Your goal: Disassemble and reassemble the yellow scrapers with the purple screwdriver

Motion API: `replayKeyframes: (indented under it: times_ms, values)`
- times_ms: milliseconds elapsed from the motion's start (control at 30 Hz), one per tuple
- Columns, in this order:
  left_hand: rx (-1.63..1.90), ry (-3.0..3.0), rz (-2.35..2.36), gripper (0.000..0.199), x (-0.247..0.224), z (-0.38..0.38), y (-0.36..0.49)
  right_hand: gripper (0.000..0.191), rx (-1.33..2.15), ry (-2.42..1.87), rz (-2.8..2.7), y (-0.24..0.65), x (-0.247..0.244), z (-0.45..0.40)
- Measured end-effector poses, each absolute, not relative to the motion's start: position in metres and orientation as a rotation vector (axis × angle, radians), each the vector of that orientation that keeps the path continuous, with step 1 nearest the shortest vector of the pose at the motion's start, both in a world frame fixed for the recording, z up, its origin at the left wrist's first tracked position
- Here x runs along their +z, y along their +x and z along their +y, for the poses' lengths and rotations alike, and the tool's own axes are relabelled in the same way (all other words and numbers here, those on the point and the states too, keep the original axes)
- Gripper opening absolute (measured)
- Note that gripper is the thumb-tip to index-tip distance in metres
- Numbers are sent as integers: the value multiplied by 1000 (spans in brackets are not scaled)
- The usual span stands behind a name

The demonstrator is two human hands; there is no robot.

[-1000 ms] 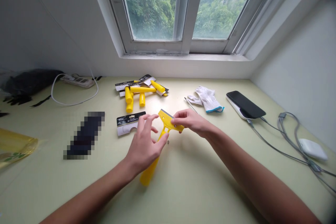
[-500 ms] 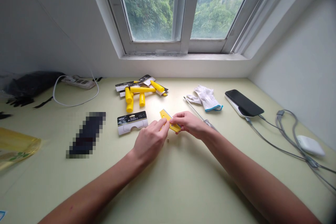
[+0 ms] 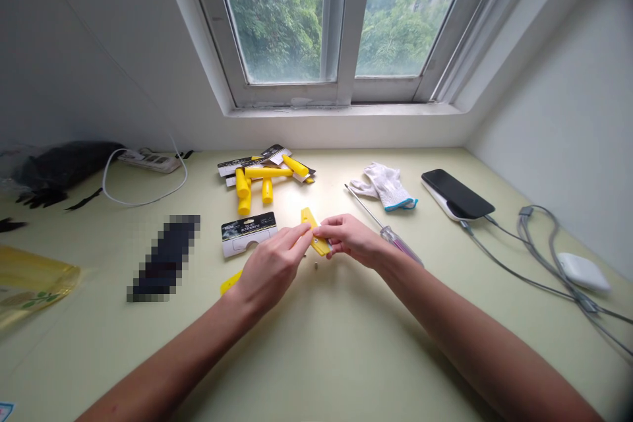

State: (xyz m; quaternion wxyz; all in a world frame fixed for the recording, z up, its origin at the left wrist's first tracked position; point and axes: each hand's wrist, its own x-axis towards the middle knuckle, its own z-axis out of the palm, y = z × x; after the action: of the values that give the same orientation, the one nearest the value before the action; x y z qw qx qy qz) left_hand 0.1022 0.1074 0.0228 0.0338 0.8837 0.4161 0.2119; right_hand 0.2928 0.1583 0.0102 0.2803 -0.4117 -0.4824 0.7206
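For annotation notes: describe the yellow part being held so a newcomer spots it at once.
Below the window, on the pale green desktop, find the pile of yellow scraper handles. Just in front of it, the left hand and right hand pinch a flat yellow scraper head. Unlike the rounded handles nearby, it is short, flat and held in the hands.

The plastic scraper head [image 3: 317, 241] is bright yellow, and the white knit gloves [image 3: 388, 184] have blue cuff edging.
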Motion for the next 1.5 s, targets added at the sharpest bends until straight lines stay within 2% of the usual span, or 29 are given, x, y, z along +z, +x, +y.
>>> replayKeyframes:
  times_ms: [433,800,1033,1333,1433,1500]
  values:
    - [746,2733,1223,34,12,111,99,30,2065,-1064,-1277,299,9,161]
    - [662,2695,1219,33,8,110,96,28,2032,-1071,-1285,298,8,161]
    - [739,2644,1190,36,8,111,96,29,2022,-1077,-1293,296,7,161]
    - [752,2916,1159,25,12,111,98,31,1962,-1077,-1337,292,0,159]
    - [790,2966,1147,22,11,113,96,37,1985,-1095,-1378,294,5,162]
    - [844,2968,1154,20,10,115,92,41,1858,-1187,-1477,298,10,162]
